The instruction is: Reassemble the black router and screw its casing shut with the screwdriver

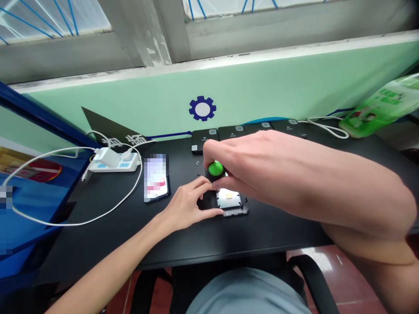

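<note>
A white power strip (114, 163) with a plugged-in charger (106, 156), looped cable (75, 222) and smartphone (156, 178) on the black desk (203, 240)

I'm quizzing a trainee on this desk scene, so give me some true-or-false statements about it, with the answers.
The right hand holds a green-topped tool. True.
The left hand rests on the white power strip. False: it rests on a black device casing.
The phone lies screen down. False: its screen faces up.
A white cable loops across the black desk. True.
</note>
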The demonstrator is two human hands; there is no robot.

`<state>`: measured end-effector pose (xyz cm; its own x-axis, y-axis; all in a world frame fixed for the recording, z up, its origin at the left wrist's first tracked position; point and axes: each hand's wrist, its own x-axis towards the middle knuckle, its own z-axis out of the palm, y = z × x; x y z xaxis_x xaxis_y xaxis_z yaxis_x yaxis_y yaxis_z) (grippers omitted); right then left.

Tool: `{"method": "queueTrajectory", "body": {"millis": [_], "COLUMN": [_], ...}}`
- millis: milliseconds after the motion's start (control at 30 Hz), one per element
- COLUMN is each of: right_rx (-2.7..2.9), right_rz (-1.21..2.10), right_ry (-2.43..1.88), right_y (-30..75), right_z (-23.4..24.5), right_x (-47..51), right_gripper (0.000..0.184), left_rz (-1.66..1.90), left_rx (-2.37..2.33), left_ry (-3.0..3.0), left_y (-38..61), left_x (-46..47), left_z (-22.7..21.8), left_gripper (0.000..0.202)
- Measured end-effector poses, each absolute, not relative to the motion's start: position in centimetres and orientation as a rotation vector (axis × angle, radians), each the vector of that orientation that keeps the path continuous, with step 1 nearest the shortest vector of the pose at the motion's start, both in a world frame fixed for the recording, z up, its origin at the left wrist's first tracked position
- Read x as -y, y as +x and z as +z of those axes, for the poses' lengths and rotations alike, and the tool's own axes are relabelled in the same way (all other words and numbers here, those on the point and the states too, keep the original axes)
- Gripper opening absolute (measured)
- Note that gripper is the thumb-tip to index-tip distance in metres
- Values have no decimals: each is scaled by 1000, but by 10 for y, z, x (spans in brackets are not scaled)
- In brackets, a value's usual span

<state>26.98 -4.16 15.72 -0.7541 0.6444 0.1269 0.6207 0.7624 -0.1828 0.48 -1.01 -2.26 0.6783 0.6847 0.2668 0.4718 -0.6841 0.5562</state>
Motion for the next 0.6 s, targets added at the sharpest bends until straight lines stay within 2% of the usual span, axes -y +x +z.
{"method": "queueTrajectory", "body": {"millis": [600], "right_rx": [2776], "right_rz": [162], "right_ry": [-1062], "right_y": [271], "right_z": [155], "right_x": [42], "right_gripper": [26], "left_rz": [644], "left_rx": [-880], "left_ry": [2454], "left_y": [5], "left_x": [11], "left_z": [-24], "left_gripper": [54]}}
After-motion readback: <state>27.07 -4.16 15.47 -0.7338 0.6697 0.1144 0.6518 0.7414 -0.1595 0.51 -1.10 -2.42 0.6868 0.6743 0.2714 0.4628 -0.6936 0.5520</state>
